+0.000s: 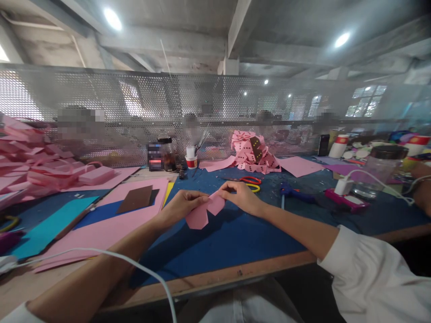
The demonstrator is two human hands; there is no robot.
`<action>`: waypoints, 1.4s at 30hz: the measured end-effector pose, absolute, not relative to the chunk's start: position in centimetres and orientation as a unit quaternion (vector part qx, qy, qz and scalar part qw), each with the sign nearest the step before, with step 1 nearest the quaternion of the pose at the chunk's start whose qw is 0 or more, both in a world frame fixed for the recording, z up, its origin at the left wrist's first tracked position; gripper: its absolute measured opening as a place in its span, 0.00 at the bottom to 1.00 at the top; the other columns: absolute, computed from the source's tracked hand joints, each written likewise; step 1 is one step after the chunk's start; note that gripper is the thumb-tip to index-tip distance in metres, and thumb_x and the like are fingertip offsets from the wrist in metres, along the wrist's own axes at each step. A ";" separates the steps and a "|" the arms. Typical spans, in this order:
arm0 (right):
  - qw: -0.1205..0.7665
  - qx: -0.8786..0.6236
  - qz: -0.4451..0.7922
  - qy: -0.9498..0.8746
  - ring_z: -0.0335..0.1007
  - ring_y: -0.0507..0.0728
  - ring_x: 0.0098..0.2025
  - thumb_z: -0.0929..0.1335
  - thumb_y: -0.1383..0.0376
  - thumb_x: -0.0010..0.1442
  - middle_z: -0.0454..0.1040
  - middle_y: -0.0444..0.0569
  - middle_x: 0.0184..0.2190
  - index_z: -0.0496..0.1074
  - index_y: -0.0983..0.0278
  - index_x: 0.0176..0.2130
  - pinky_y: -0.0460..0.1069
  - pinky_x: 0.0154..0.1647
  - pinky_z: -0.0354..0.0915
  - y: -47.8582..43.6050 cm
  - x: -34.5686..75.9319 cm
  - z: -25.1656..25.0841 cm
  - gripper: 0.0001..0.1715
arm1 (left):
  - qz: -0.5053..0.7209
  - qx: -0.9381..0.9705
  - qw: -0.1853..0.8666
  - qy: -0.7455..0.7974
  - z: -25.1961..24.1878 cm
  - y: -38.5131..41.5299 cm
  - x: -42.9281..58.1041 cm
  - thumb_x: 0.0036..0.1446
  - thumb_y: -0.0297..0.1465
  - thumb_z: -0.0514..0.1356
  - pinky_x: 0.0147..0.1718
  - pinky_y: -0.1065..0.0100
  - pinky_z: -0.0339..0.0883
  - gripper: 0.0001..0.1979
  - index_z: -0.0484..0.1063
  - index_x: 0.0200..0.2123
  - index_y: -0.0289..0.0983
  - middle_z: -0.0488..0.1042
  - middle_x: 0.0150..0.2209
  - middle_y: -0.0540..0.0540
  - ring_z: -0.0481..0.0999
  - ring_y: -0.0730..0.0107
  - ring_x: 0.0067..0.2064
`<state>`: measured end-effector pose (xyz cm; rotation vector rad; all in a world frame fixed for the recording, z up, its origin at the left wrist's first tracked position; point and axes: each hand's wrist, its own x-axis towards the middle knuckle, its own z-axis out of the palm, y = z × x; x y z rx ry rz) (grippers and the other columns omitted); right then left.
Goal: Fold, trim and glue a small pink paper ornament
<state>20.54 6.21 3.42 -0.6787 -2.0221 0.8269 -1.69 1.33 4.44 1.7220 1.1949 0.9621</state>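
Between both hands, above the blue mat [229,251], is a pink paper cutout [198,218] with a notch in its lower edge. My left hand [183,204] pinches its upper left part between thumb and fingers. On the upper right part, my right hand [240,197] is closed in a similar pinch. Just behind the right hand lie scissors [251,181] with red and yellow handles. A blue glue gun [296,193] rests further right. The fingertips cover the cutout's top edge.
Left are pink sheets [101,240], a brown piece [136,198] and a pile of pink strips [37,157]. At the back stand a dotted pink paper heap [247,150], a dark jar [170,154] and a cup [191,160]. A white cable [134,260] crosses my left forearm.
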 end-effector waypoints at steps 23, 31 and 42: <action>0.488 -0.307 0.272 -0.771 0.69 0.53 0.34 0.68 0.57 0.61 0.75 0.46 0.31 0.75 0.65 0.35 0.47 0.37 0.64 7.4 21.3 4.0 0.14 | 0.454 0.558 0.507 0.475 5.0 1.2 -1.9 0.53 0.46 0.64 0.34 0.70 0.67 0.25 0.75 0.49 0.36 0.77 0.39 0.44 0.73 0.68 0.36; 0.504 -0.320 0.265 -0.758 0.70 0.53 0.33 0.68 0.56 0.60 0.76 0.46 0.30 0.75 0.65 0.34 0.47 0.36 0.64 7.8 21.3 3.9 0.14 | 0.490 0.507 0.528 0.473 4.9 1.6 -2.3 0.52 0.42 0.66 0.35 0.68 0.70 0.21 0.75 0.45 0.34 0.76 0.38 0.43 0.75 0.65 0.37; 0.547 -0.281 0.087 -0.784 0.71 0.54 0.35 0.65 0.60 0.64 0.76 0.47 0.32 0.72 0.63 0.35 0.50 0.43 0.65 6.4 21.5 4.8 0.10 | 0.483 0.499 0.538 0.478 4.8 2.0 -2.8 0.54 0.36 0.66 0.31 0.76 0.69 0.14 0.75 0.42 0.34 0.77 0.36 0.45 0.76 0.71 0.36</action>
